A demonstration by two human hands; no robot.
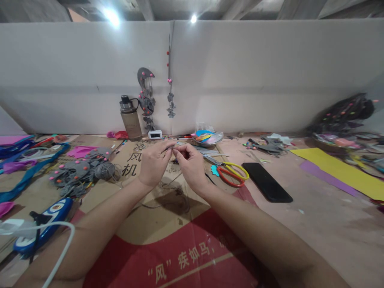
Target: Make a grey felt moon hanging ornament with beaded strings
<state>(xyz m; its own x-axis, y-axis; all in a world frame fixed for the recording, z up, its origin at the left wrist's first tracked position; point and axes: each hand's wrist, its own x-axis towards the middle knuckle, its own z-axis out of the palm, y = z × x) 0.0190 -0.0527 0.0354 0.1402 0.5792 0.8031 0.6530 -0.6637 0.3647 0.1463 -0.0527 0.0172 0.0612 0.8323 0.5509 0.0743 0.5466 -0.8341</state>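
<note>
My left hand (pixel 155 162) and my right hand (pixel 191 164) meet over the flattened cardboard (pixel 168 224), fingertips pinched together. Between them runs a thin grey thread (pixel 172 182) that loops down onto the cardboard. What sits at the pinch itself is too small to name. Scissors (pixel 231 174) with yellow and orange handles lie just right of my right hand. A pile of grey felt shapes with pink beads (pixel 79 172) lies to the left of my left hand.
A black phone (pixel 266 182) lies right of the scissors. A brown water bottle (pixel 131 118), a small white clock (pixel 155 134) and a bowl of coloured bits (pixel 207 138) stand by the white wall. Yellow sheet (pixel 339 170) at right; blue glue gun (pixel 42 224) at left.
</note>
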